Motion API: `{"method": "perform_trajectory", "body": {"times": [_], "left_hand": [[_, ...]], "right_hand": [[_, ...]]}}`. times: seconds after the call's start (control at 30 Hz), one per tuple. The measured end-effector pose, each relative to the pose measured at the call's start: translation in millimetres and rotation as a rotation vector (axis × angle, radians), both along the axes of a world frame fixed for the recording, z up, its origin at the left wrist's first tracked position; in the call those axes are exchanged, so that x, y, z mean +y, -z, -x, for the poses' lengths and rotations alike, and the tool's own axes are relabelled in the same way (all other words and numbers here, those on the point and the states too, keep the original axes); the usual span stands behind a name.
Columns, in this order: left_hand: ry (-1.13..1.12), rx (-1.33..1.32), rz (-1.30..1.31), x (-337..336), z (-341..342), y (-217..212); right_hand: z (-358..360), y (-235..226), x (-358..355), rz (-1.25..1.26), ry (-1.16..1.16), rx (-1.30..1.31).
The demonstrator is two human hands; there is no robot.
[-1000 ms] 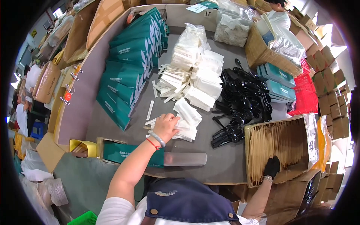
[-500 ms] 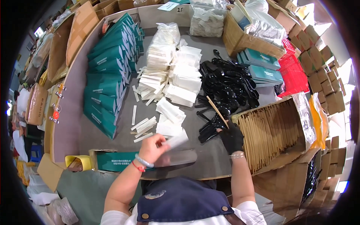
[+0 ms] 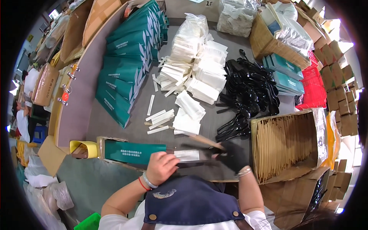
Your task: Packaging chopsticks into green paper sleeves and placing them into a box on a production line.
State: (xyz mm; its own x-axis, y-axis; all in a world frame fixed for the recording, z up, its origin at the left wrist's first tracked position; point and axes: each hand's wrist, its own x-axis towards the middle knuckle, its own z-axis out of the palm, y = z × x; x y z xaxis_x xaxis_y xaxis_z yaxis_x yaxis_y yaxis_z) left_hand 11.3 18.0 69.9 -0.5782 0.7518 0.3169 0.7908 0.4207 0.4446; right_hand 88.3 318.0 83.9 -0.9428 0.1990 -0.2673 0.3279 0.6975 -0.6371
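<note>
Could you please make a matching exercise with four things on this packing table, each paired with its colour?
Things:
1. glove on the right hand
2. flat sleeves stacked at the left
3. crate at the right edge
4. roll of tape near the left hand

Colours:
a. yellow
b. black
c. red
d. dark green

Pairs: 1-b, 2-d, 3-c, 4-a

Flat white napkin packet and thin wooden chopsticks level above the grey table's near edge.
</note>
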Motion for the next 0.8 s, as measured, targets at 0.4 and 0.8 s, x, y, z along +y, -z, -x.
{"method": "perform_trajectory", "body": {"times": [0.4,0.8], "left_hand": [[-0.024,0.027,0.350,-16.6,2.3,2.2],[0.031,-0.125,0.199,-10.2,22.4,9.0]], "right_hand": [[-18.3,40.6,-23.9,-0.145,-0.106,0.258],[10.9,48.8,-76.9,-0.105,-0.466,0.303]]}}
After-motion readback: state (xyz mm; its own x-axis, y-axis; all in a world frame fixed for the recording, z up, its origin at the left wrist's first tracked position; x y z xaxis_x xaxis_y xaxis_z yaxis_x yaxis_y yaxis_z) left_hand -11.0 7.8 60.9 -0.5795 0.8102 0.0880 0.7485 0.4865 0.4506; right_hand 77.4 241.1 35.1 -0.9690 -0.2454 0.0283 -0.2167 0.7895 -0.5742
